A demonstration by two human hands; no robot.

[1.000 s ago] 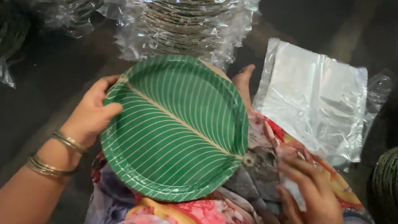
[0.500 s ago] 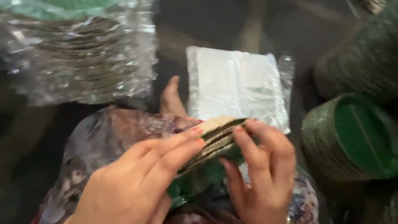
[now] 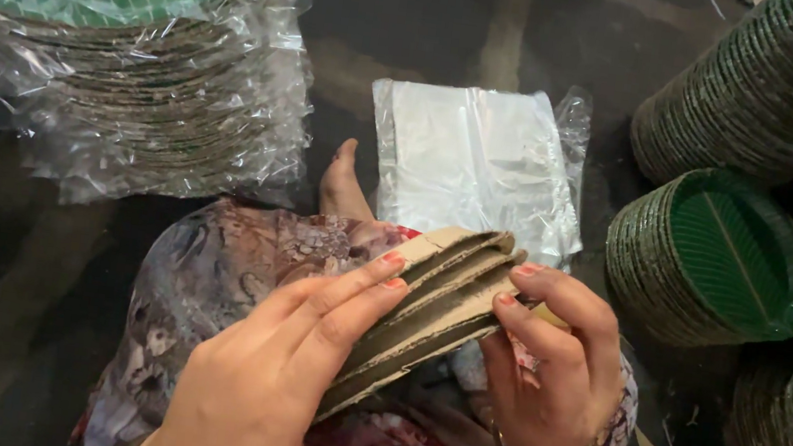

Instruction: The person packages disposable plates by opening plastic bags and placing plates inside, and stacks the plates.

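A small stack of paper plates (image 3: 432, 303) stands on edge over my lap, brown cardboard backs and rims toward the camera. My left hand (image 3: 283, 370) lies flat against the near side of the stack, fingers stretched to its upper rim. My right hand (image 3: 550, 368) grips the far side, fingertips hooked over the rim edges. Both hands hold the stack together above my flowered clothing (image 3: 209, 271).
A wrapped stack of green leaf-pattern plates (image 3: 125, 49) lies at upper left. A pile of clear plastic bags (image 3: 474, 162) rests on the dark floor beyond my foot (image 3: 341, 181). Tall unwrapped stacks of green plates (image 3: 715, 257) crowd the right side.
A second ago my hands held one green plate face up. The view swung right, and now both hands clasp a stack of plates turned on edge.
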